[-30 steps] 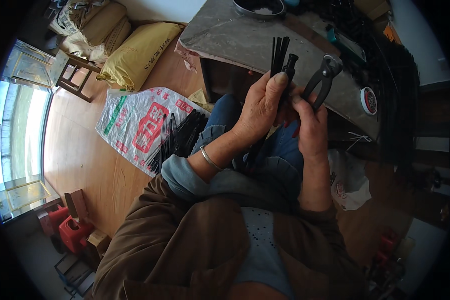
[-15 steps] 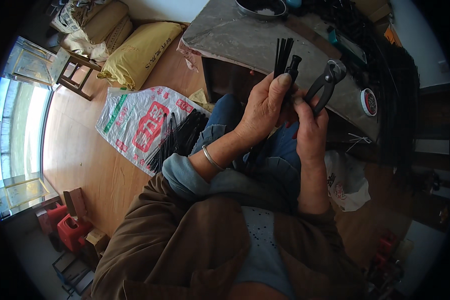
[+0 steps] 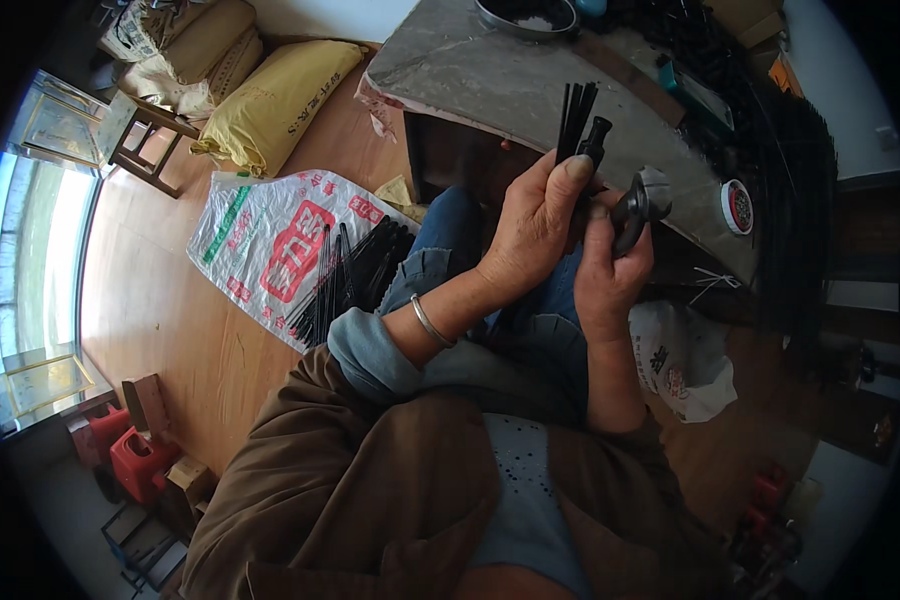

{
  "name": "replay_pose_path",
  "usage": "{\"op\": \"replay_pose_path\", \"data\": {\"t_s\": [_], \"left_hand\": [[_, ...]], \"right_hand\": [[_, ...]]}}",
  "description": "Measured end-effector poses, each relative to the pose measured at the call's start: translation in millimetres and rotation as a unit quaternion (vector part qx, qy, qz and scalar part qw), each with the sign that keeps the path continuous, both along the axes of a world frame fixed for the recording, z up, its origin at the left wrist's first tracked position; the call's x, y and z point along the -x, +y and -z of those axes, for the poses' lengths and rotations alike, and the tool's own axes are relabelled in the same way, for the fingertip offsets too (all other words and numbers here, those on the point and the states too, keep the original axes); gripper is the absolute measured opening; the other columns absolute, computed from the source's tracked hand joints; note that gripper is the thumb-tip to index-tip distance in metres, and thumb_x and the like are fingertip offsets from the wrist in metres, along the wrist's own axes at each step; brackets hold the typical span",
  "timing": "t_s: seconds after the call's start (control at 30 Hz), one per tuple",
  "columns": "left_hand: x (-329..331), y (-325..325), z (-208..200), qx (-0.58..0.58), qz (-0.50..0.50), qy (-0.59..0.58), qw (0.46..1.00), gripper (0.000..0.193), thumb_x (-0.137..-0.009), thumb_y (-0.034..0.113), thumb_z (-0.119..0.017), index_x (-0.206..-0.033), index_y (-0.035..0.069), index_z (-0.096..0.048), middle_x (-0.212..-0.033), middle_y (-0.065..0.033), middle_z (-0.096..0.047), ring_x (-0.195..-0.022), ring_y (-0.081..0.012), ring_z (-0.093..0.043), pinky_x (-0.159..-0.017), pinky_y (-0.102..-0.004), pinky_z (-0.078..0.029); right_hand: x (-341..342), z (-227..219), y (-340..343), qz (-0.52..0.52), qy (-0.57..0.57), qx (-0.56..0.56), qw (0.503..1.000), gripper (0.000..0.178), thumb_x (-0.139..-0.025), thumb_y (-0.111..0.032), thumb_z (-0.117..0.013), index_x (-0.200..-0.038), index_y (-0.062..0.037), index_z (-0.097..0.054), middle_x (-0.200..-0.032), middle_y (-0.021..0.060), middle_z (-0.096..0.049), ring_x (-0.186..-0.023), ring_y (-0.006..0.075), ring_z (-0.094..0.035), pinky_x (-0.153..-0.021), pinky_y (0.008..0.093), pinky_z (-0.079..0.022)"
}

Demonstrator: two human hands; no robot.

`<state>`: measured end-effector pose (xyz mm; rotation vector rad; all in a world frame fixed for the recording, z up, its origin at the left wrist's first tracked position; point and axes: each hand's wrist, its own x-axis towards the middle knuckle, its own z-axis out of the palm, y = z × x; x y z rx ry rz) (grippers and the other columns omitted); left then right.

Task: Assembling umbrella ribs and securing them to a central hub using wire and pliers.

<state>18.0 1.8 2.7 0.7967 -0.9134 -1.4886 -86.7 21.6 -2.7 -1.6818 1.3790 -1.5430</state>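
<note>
My left hand (image 3: 530, 225) is wrapped round a bundle of thin black rods (image 3: 574, 112), which stick up past the thumb. Beside them, in the same grasp, a thicker black piece with a knobbed end (image 3: 596, 135) points up; its lower part is hidden by the fingers. Close by on the right, my right hand (image 3: 612, 275) grips dark pincers (image 3: 632, 212) with a rounded metal head. Their handles are mostly covered, and whether the jaws touch anything I cannot tell. More black rods (image 3: 355, 275) lie in a pile on a white printed sack (image 3: 255, 235) left of my knees.
A grey-topped table (image 3: 450, 60) stands ahead, with a metal bowl (image 3: 526, 22) and a round tin of small bits (image 3: 737, 207) on it. Black strands (image 3: 795, 200) hang at its right end. A yellow sack (image 3: 280, 105) and wooden stool (image 3: 148, 140) are at far left; a white bag (image 3: 685, 365) lies right.
The pincers have turned and dropped a little, so their head now faces more toward me. My left hand and the rods have tilted slightly to the right.
</note>
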Motion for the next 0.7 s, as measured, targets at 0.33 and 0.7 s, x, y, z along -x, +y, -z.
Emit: {"op": "replay_pose_path", "data": {"t_s": [0.33, 0.7], "left_hand": [[-4, -2, 2, 0.002, 0.007, 0.027, 1.000, 0.037, -0.099, 0.039, -0.049, -0.093, 0.003, -0.056, -0.070, 0.0011, -0.053, -0.055, -0.0040, -0.046, -0.047, -0.0195, -0.037], [-6, -4, 4, -0.007, 0.027, 0.076, 0.997, 0.039, -0.099, 0.041, -0.048, -0.093, 0.003, -0.055, -0.069, -0.0001, -0.054, -0.054, -0.0046, -0.047, -0.046, -0.0193, -0.038]], "right_hand": [[-3, -6, -5, -0.009, -0.051, -0.051, 0.997, 0.011, -0.092, -0.010, -0.055, -0.095, 0.0001, -0.059, -0.084, 0.0032, -0.060, -0.075, 0.0113, -0.056, -0.068, 0.0247, -0.045], [-6, -9, -7, -0.037, -0.131, -0.096, 0.986, 0.008, -0.092, -0.007, -0.053, -0.087, -0.0021, -0.058, -0.067, -0.0014, -0.053, -0.057, 0.0061, -0.048, -0.052, 0.0210, -0.039]]}}
